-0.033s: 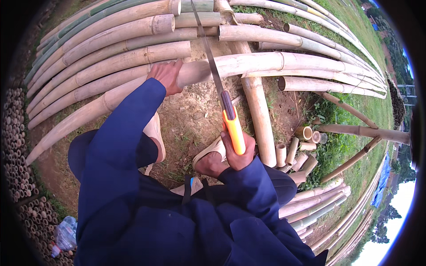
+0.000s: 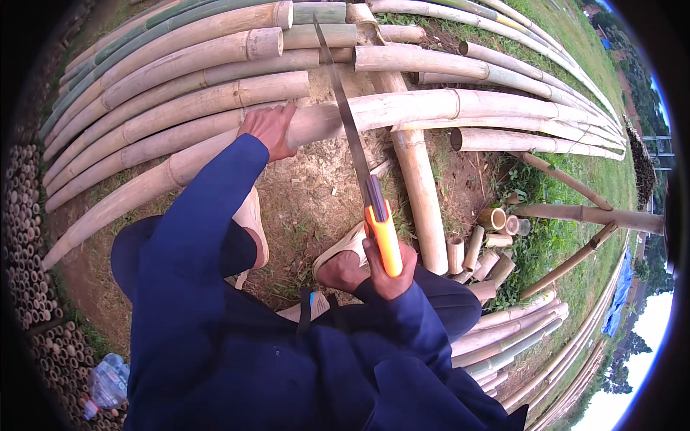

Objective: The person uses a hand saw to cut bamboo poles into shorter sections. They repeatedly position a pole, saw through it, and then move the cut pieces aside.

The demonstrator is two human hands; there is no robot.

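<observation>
The right hand (image 2: 392, 269) has its fingers wrapped all the way round the orange and dark handle (image 2: 386, 241) of a saw (image 2: 353, 136). The saw lies across a big bamboo pole (image 2: 420, 105), just right of the left hand (image 2: 270, 131), which is curled partway over the pole and holds it. The pole crosses over a bamboo log (image 2: 420, 197). On the dark blue jacket (image 2: 266, 391) is a tiny pale mark (image 2: 278, 353) (too small to read). Short bamboo pieces (image 2: 474, 246) lie right of the log.
</observation>
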